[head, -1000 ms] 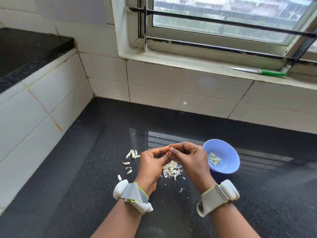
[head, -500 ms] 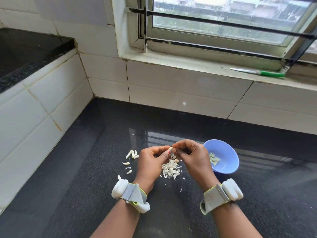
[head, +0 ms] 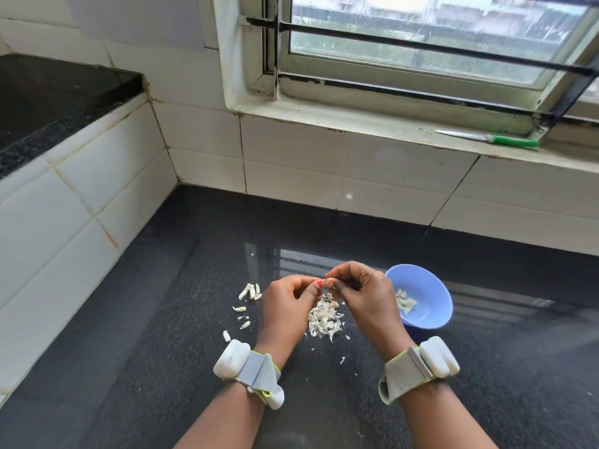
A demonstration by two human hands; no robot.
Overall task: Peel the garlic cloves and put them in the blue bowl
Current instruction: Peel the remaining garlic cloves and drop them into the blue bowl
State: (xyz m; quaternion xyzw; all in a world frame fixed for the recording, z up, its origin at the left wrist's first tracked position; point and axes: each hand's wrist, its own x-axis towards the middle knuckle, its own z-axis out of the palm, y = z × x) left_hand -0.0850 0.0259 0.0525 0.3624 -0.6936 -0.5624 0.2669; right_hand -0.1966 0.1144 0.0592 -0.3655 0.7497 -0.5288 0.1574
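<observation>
- Both hands are meeting above the counter point(head: 162, 367), fingertips together, each grip pinching one small garlic clove point(head: 329, 281) between them.
- Left hand point(head: 285, 306) is curling its fingers inward, its thumb with a red nail pressing at the clove from the left.
- Right hand point(head: 363, 296) is closing thumb and forefinger on the clove from the right, its other fingers tucking loosely underneath.
- Little of the clove is showing between the fingertips, so whether any skin is clinging to it cannot be told.
- Directly beneath the hands, a pile of papery peels point(head: 324, 319) is lying on the dark counter, with small flakes scattering toward the wrists.
- Unpeeled cloves point(head: 249, 291) are sitting in a loose cluster just left of the left hand, a few more trailing toward the near edge.
- Just right of the right hand, the blue bowl point(head: 431, 306) is resting on the counter, partly hiding behind that hand, and is holding several peeled cloves point(head: 405, 303).
- Each wrist is wearing a grey strap with a white module: left wristband point(head: 249, 371) and right wristband point(head: 421, 364).
- Up on the windowsill point(head: 356, 124), well apart from the work, a green-handled knife point(head: 486, 138) is lying flat.
</observation>
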